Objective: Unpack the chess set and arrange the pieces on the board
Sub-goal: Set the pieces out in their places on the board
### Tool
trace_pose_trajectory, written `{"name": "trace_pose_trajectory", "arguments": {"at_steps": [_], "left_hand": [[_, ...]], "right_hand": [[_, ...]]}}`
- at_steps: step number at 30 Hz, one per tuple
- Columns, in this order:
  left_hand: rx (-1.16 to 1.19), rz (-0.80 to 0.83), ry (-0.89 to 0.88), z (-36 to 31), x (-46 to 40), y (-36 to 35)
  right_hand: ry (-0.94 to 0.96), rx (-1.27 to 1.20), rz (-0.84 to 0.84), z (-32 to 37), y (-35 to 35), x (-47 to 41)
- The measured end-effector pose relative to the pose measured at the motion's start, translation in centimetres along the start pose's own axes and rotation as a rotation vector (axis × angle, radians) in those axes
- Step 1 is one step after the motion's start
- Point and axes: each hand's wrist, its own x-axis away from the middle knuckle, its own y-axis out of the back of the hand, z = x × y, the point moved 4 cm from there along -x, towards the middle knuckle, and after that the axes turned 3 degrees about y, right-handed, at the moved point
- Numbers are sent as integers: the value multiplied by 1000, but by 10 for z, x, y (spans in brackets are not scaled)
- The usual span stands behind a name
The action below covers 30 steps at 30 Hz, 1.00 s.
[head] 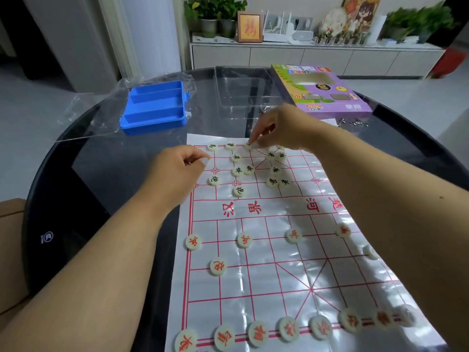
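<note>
Red-lettered chess pieces point(258, 334) sit in a row along the near edge of the paper board point(253, 275), closest to the camera, with more red pieces spaced across the rows above them. Two bare forearms reach over the board from the near side.

At the far edge of the board, the right hand point(284, 128) points its fingers down, fingertips pinching a pale disc point(248, 146) that rests on the back line. Just left of that pinch, two black-lettered pieces point(230, 146) already stand on the same line. Below and to either side of the pinch, a loose cluster of black-lettered pieces point(243, 170) lies scattered over the far half of the board, some touching each other.

To the left of that cluster, the left hand point(177, 166) hovers at the board's left edge with fingers curled and thumb meeting the forefinger; whether it holds a piece cannot be told.

Beyond the left hand, a blue plastic tray point(154, 107) with long compartments lies on clear wrapping point(101, 115). Beyond the right hand are a clear plastic insert point(243, 85) and a purple game box point(322, 90), all on a dark round glass table point(88, 174).
</note>
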Motion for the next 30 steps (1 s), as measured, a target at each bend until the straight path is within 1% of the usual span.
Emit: {"name": "trace_pose_trajectory", "arguments": {"at_steps": [3, 7, 9, 13, 18, 23, 28, 30], "left_hand": [[6, -28, 11, 1, 0, 1], [57, -147, 34, 4, -2, 9], [59, -174, 40, 5, -3, 11], [37, -176, 40, 4, -4, 11], [28, -172, 38, 5, -4, 11], [39, -155, 40, 5, -4, 11], [37, -155, 47, 5, -4, 10], [30, -156, 45, 5, -4, 9]], "right_hand": [[29, 60, 88, 7, -16, -3], [58, 88, 104, 15, -24, -7], [70, 85, 103, 17, -26, -9], [70, 106, 92, 17, -26, -10], [23, 36, 64, 10, -16, -7], [15, 5, 98, 6, -7, 2], [17, 48, 212, 5, -11, 13], [26, 56, 230, 5, -16, 15]]}}
